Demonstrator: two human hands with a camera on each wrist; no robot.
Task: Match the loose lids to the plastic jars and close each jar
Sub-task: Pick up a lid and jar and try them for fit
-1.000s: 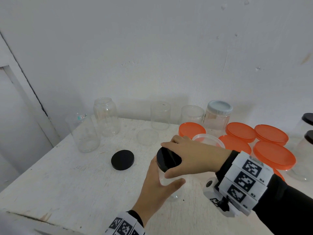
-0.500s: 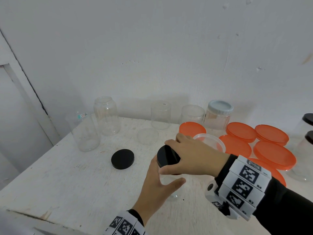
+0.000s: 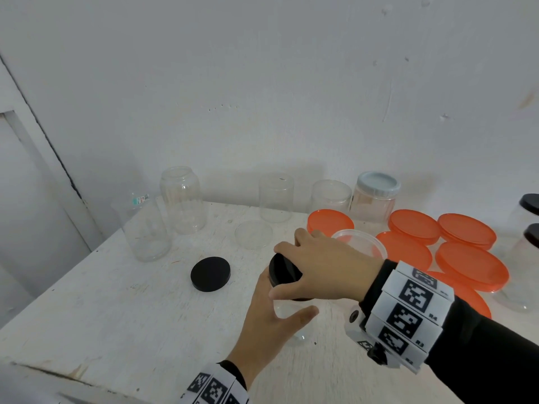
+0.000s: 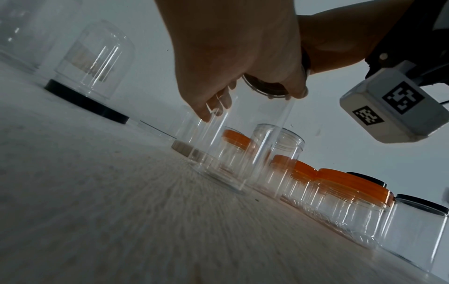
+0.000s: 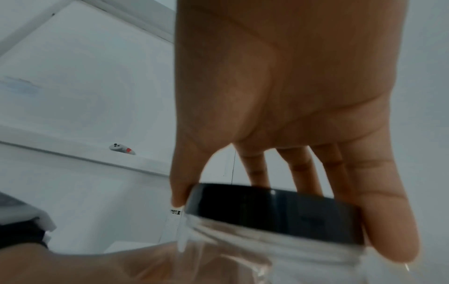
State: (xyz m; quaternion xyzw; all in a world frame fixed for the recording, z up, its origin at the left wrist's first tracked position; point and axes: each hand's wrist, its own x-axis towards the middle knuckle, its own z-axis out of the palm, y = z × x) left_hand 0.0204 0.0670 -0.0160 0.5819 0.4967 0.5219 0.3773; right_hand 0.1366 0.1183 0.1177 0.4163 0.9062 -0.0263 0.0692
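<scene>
A clear plastic jar (image 3: 291, 322) stands on the white table (image 3: 116, 316) near its front. My left hand (image 3: 262, 325) wraps round the jar's body from the near side. My right hand (image 3: 315, 266) grips a black lid (image 3: 284, 271) from above, and the lid sits on the jar's mouth. In the right wrist view thumb and fingers pinch the black lid's (image 5: 274, 211) rim above the jar's threaded neck (image 5: 267, 249). The left wrist view shows the jar (image 4: 243, 144) upright on the table. A second black lid (image 3: 210, 274) lies loose to the left.
Several open clear jars (image 3: 182, 199) stand along the back wall, with a loose clear lid (image 3: 253, 242) in front. A jar with a pale blue lid (image 3: 376, 196) and several orange-lidded jars (image 3: 471, 263) crowd the right. Two black-lidded jars (image 3: 525, 266) stand far right.
My right hand has turned on the black lid, its thumb sweeping to the left. The left hand keeps its hold on the jar in the same place.
</scene>
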